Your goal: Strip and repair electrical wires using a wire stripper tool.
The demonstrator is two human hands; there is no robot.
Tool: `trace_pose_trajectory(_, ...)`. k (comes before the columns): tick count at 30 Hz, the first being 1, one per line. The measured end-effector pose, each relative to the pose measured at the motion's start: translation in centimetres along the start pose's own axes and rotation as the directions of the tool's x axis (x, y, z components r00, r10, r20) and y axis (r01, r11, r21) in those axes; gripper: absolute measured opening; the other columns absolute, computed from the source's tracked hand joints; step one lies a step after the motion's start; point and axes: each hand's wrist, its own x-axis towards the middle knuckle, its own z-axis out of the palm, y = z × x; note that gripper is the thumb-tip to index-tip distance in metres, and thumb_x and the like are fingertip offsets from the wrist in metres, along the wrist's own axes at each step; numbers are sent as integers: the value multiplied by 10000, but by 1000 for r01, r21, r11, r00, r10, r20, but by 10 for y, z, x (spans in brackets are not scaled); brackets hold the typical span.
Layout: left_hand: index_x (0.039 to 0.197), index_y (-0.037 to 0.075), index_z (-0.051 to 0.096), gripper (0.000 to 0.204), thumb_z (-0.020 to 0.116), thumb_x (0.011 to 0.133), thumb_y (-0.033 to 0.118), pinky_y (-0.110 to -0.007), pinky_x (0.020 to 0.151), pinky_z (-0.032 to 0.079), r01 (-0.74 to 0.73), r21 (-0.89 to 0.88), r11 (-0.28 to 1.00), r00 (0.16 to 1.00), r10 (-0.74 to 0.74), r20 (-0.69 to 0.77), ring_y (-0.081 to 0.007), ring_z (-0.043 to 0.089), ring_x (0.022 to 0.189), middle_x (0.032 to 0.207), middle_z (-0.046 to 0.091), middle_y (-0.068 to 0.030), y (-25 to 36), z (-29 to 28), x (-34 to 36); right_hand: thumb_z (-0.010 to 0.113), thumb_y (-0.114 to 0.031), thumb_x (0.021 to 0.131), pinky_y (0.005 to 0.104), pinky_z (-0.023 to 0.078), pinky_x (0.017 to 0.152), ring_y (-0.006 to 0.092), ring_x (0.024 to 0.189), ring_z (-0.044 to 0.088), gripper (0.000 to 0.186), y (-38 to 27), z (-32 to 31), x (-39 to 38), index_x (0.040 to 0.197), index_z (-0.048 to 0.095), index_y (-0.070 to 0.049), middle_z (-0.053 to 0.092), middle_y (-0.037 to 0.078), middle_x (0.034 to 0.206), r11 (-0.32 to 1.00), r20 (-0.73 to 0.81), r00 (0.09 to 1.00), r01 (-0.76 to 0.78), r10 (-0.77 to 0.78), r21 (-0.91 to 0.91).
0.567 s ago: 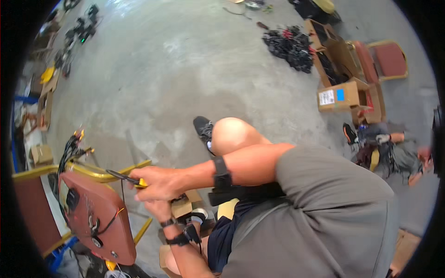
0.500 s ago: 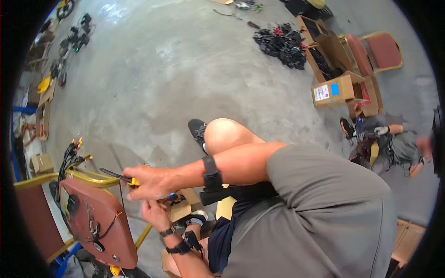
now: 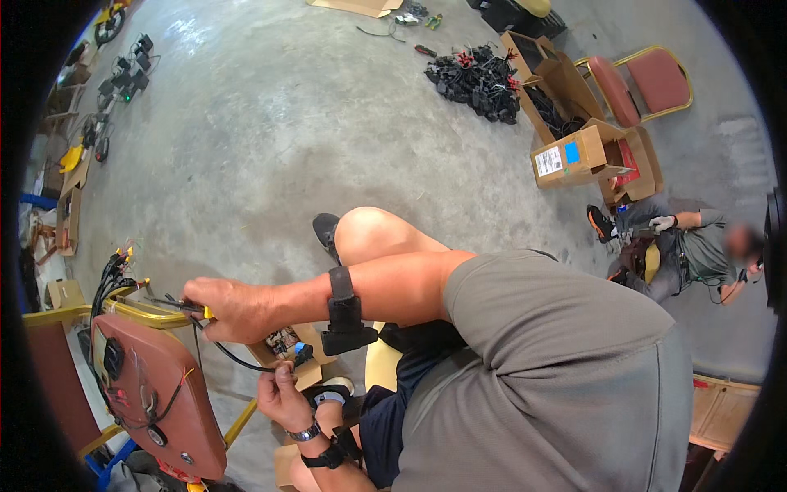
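My right hand [image 3: 229,309] is closed around a dark, narrow-nosed hand tool [image 3: 182,305] with a bit of yellow at its handle; its exact kind is hard to make out. A black cable [image 3: 234,356] curves from beside that hand down to my left hand [image 3: 284,402], whose thumb and fingers pinch it. Left of my hands is a red-brown chair cushion [image 3: 156,377] with loose wires and small round parts on it. A bundle of black cables [image 3: 106,283] with yellow tips hangs over the chair's gold frame [image 3: 152,312].
Below my hands stands an open cardboard box [image 3: 310,375] holding small parts. A pile of black cables [image 3: 475,84] lies on the floor by several cardboard boxes [image 3: 574,160]. At the right sits another person [image 3: 697,254] wearing gloves; red-brown chairs [image 3: 656,82] stand behind.
My hands have moved apart, the right up-left and the left slightly down. The black cable now shows stretched between them. The whole view has shifted slightly.
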Motion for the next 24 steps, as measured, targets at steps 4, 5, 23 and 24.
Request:
trace_pose_trajectory(4,856,-18,638,167,651,977,96,-267,738,487,-69,29,997,994,66,91,-120,591,787,876,695,-62,1,-3,-2,668,-15,781,379,502,753,259,840,629,354,-15,-12,4,1108,537,20,640,131,905,965,120,975,-207,189,161)
trace_pose_trajectory(5,868,-22,642,157,644,979,90,-273,760,494,-87,32,996,990,83,114,-128,599,803,886,695,-67,2,-3,-1,663,-14,777,375,500,742,246,832,623,348,-20,-14,4,1102,542,20,637,126,893,950,141,963,-254,231,182)
trace_pose_trajectory(23,866,-11,631,237,573,1020,160,-290,612,468,237,-318,918,970,-241,28,-145,572,640,704,611,-73,10,8,30,668,-68,818,368,491,727,213,806,577,292,-21,-32,6,1087,563,-27,594,102,858,961,250,958,-192,140,200)
trace_pose_trajectory(24,841,-5,643,227,580,1008,136,-275,601,459,256,-264,930,966,-258,27,-126,563,628,685,606,-51,12,8,30,665,-60,826,373,490,728,215,809,579,279,-20,-32,6,1084,563,-32,594,101,862,958,305,938,-227,166,177)
